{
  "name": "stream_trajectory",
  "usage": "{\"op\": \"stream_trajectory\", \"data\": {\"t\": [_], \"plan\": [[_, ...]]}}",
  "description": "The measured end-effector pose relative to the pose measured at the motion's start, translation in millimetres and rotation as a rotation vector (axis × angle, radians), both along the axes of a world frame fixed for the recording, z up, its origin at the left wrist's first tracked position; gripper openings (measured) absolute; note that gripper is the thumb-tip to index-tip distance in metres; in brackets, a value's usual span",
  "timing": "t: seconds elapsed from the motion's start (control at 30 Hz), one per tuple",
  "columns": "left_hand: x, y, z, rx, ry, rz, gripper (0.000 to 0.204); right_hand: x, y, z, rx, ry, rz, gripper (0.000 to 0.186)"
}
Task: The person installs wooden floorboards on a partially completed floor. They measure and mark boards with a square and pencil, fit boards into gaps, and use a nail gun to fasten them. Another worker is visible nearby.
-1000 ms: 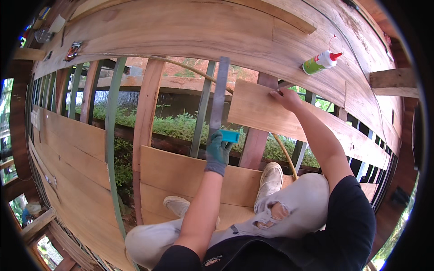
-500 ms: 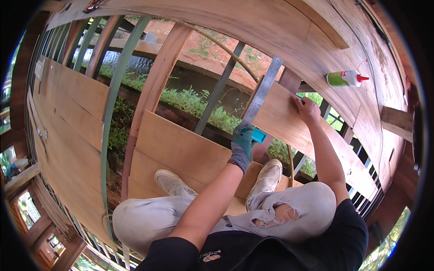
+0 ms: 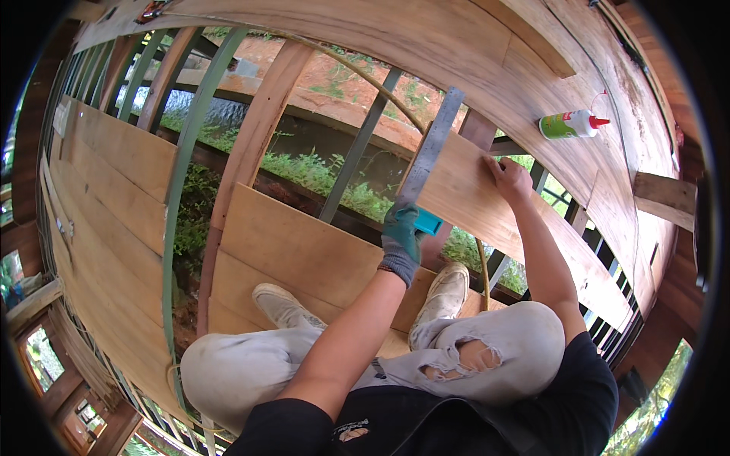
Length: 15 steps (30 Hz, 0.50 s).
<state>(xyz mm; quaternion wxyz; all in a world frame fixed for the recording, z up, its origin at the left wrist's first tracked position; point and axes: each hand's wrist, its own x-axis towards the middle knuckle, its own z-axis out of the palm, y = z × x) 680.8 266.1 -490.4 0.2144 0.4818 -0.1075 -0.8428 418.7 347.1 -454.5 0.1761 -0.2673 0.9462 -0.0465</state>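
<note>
My left hand (image 3: 401, 237), in a grey-green glove, grips the blue stock of a try square (image 3: 427, 157). Its long steel blade lies up across the left end of a loose wooden board (image 3: 525, 228). My right hand (image 3: 508, 177) is bare and presses flat on the far edge of that board, just right of the blade. The board rests over open framing, with my knees and pale shoes below it.
A glue bottle (image 3: 572, 124) with a red cap lies on the wide plank beyond the board. Green metal bars (image 3: 179, 182) and wooden joists (image 3: 251, 144) span gaps over grass and soil. Laid floor boards (image 3: 296, 251) sit under my feet.
The view has swung and come closer. My left hand and the square now sit further right, with the blade steeper across the board. My right hand stays on the board.
</note>
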Motion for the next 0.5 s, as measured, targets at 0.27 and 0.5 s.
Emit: {"op": "stream_trajectory", "data": {"t": [0.27, 0.5], "plan": [[-4, 3, 0, 0.063, -0.055, 0.118, 0.024, 10, 2, 4, 0.022, -0.022, -0.010, 0.069], [-8, 10, -6, 0.013, 0.103, 0.257, 0.028, 15, 2, 13, 0.012, -0.015, -0.001, 0.068]]}}
